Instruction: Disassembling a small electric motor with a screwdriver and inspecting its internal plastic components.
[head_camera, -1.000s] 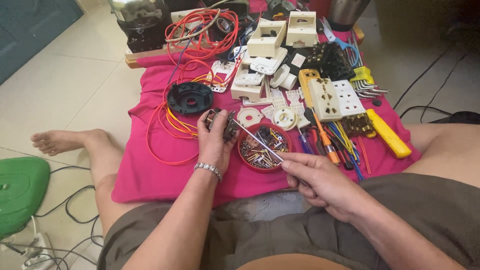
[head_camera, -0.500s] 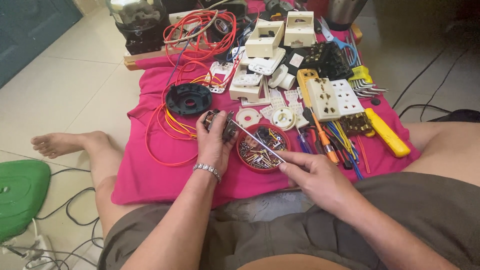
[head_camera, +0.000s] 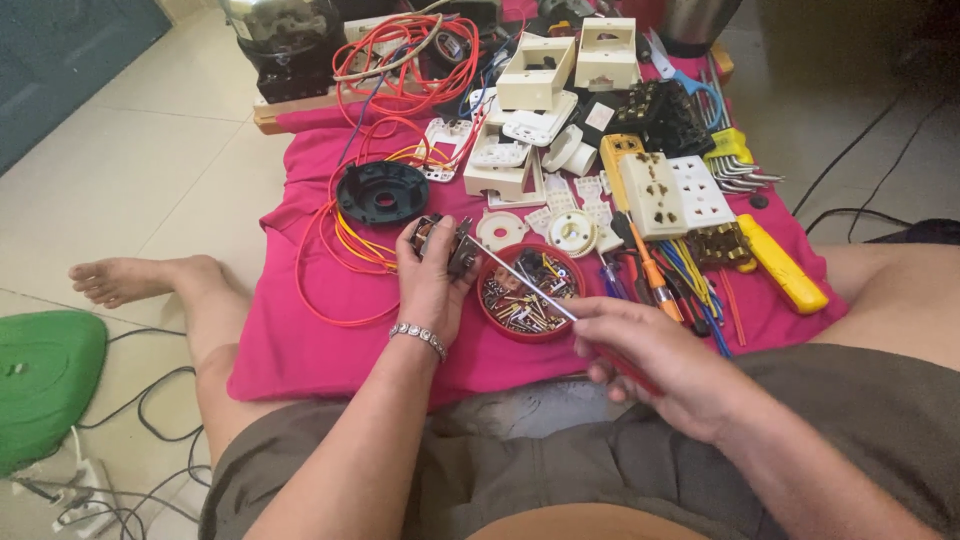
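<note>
Small metal part (head_camera: 445, 240) gripped in left hand (head_camera: 430, 280); screwdriver (head_camera: 525, 283) clenched in right hand (head_camera: 650, 360), tip set against part, above red dish of screws (head_camera: 528, 292).

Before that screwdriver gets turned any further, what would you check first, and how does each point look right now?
1. Left hand grips the small metal part: ok.
2. Right hand holds the screwdriver: ok.
3. Tip seated in a screw: cannot tell, too small.
4. Shaft clear of the red dish of screws: ok, it passes above.
5. Orange wires away from the hands: ok.
</note>
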